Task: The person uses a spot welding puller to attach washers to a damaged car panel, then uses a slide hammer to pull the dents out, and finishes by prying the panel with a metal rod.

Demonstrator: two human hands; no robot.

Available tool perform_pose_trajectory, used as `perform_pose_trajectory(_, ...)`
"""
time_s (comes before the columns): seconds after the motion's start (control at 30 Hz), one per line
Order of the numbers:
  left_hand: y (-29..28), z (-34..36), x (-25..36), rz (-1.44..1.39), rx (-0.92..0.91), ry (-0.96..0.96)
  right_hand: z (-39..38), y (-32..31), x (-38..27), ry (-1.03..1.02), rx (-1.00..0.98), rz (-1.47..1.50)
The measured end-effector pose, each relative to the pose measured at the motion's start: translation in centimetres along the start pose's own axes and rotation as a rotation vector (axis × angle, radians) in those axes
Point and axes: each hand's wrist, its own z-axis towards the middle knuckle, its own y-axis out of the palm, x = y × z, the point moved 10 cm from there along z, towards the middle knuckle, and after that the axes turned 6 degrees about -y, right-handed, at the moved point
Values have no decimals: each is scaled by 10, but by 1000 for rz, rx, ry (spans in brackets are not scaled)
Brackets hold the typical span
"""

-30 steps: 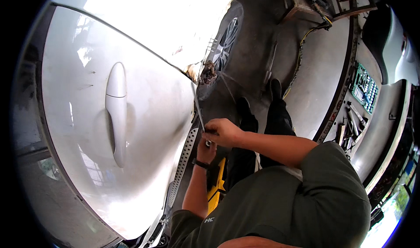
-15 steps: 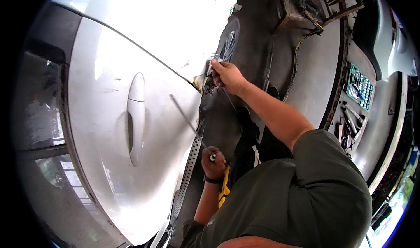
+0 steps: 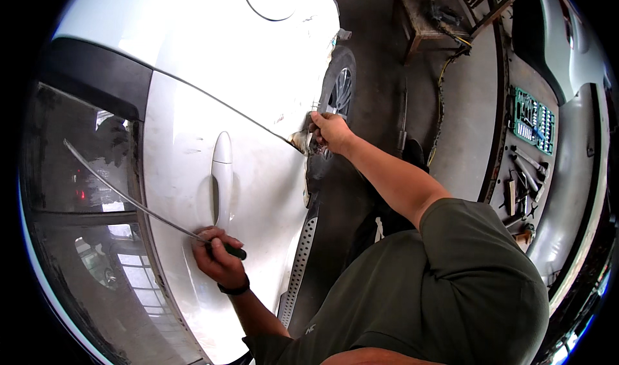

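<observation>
My left hand [image 3: 220, 257], with a dark band at the wrist, is closed around the dark handle of a long thin metal rod [image 3: 129, 197]. The rod reaches up and left across the door and in front of the side window. Beside that hand is the white door handle [image 3: 222, 175] on the white car door [image 3: 174, 133]. My right hand [image 3: 332, 134] is pinched at the ragged lower edge of the white rear panel [image 3: 258, 62], by the wheel. Small thin metal prongs show at its fingertips; what it grips is mostly hidden.
The rear wheel [image 3: 342, 88] sits just beyond my right hand. A perforated side step [image 3: 300, 262] runs below the door. Farther right are a wooden chair [image 3: 419, 27] with a cable, a green socket set [image 3: 534, 120] and several loose hand tools [image 3: 525, 178].
My left hand has risen from below the door with the rod, swinging it left over the door and window. My right hand stays at the panel edge. The view has shifted.
</observation>
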Motion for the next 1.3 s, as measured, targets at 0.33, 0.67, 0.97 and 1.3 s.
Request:
perform_pose_trajectory(0.33, 6, 65, 31, -45, -156, 62, 4, -4, -10, -80, 28, -129)
perform_pose_trajectory(0.67, 56, 67, 17, -243, -394, 74, 0, -1, -13, -60, -73, -137)
perform_pose_trajectory(0.97, 67, 69, 9, -343, -507, 107, 7, 11, 21, 306, -50, 492)
perform_pose_trajectory(1.3, 68, 69, 9, -254, -441, 151, 6, 0, 11, 78, 52, 86)
